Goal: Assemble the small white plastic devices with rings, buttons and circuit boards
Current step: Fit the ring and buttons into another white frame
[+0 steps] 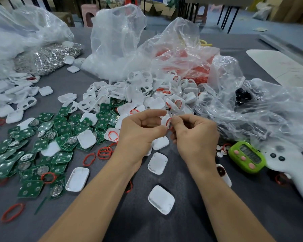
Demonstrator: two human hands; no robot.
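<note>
My left hand and my right hand meet above the middle of the grey table, both holding one small white plastic shell. A red ring sits on that shell, and my right thumb and forefinger pinch at it. Behind my hands lies a heap of white shells, some fitted with red rings. Green circuit boards are spread out to the left. Loose red rings lie near my left wrist. Single white shells rest below my hands.
Clear plastic bags stand at the back, one with red parts, one with metal pieces. A green timer and a white controller lie at the right. Small white and red buttons sit beside the timer.
</note>
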